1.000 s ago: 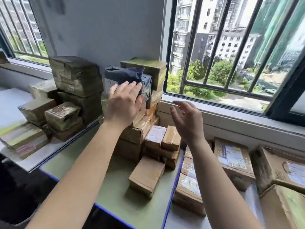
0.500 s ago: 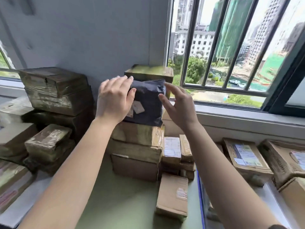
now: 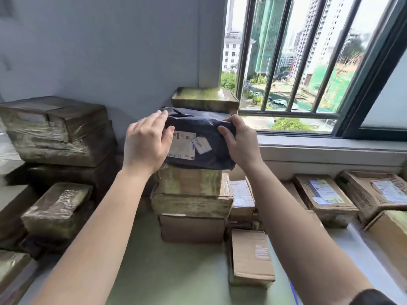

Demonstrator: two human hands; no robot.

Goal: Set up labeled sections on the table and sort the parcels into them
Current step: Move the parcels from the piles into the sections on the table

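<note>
In the head view, at the centre of the frame, we see a dark parcel (image 3: pixel 207 126) with a white label (image 3: pixel 182 147) on its near face. It sits on top of a stack of brown boxes (image 3: pixel 191 194) on the green table (image 3: pixel 176 271). The left hand (image 3: pixel 146 144) grips the parcel's left end, fingers over the top edge and thumb on the front by the label. The right hand (image 3: pixel 241 144) curls round its right end, thumb on the front.

Behind the parcel a taped box (image 3: pixel 204 99) lies by the barred window (image 3: pixel 286 62) in the upper right. We see film-wrapped boxes (image 3: pixel 59 128) piled at the left, labelled boxes (image 3: pixel 323 194) at the right, and a small carton (image 3: pixel 251 258) low in the frame, right of centre.
</note>
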